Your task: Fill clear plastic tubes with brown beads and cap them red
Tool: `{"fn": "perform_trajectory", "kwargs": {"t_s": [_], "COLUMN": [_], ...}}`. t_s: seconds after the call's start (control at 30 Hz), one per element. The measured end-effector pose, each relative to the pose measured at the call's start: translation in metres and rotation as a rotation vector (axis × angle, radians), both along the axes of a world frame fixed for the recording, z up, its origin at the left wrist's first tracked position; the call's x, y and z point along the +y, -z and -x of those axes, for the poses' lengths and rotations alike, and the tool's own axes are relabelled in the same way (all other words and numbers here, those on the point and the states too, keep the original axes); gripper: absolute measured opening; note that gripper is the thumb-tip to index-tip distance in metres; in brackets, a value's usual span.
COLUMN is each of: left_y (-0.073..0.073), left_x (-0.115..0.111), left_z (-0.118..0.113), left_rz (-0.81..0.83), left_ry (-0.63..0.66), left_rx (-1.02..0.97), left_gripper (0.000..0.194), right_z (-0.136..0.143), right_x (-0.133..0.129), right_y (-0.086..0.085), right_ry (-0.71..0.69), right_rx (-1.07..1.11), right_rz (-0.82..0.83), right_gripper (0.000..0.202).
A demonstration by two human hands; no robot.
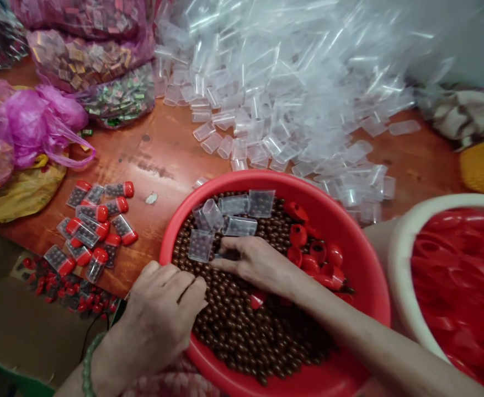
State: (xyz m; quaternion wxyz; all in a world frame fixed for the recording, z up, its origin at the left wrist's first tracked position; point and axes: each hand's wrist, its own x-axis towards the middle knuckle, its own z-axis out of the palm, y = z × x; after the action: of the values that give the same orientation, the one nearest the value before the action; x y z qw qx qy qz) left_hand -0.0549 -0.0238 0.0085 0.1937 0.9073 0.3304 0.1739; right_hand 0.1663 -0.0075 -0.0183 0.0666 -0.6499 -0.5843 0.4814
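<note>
1. The left hand (163, 306) is left of centre in the lower half of the frame, its back turned up to the camera.
2. Its fingers (186, 284) are curled in, the tips bent toward the right; the palm is hidden.
3. The left wrist (110, 354) sits near the bottom edge, and only a short stretch of forearm shows, slanting in from the lower left.
4. The right hand (254, 262) is near the middle of the frame, higher than the left and apart from it, pointing left.
5. Its thumb (227, 266) and forefinger (235, 243) reach out with a narrow gap between.
6. The bare right forearm (361, 325) runs diagonally from the lower right corner.
</note>
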Motion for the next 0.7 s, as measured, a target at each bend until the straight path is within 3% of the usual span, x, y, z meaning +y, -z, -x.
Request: {"fn": "perform_trajectory", "kwargs": {"t_s": [0.2, 0.33, 0.53, 0.7], "left_y": [-0.005, -0.003, -0.004, -0.010], "left_x": [0.002, 0.007, 0.017, 0.025], "left_z": [-0.015, -0.026, -0.032, -0.032], "left_rz": [0.028, 0.058, 0.115, 0.342], "left_ry": [0.218, 0.255, 0.240, 0.170], "left_rx": [0.192, 0.265, 0.199, -0.161], "left_gripper": [0.024, 0.031, 0.029, 0.012], "right_z": [-0.006, -0.006, -0.004, -0.008], "right_x": [0.005, 0.006, 0.005, 0.002], "right_y": [0.005, 0.002, -0.002, -0.021], "right_ry": [0.048, 0.078, 0.087, 0.071], "right_rx": [0.260, 0.417, 0.523, 0.469], "right_rz": [0.371, 0.516, 0.533, 0.404], "right_gripper": [0.040, 0.033, 0.033, 0.039]}}
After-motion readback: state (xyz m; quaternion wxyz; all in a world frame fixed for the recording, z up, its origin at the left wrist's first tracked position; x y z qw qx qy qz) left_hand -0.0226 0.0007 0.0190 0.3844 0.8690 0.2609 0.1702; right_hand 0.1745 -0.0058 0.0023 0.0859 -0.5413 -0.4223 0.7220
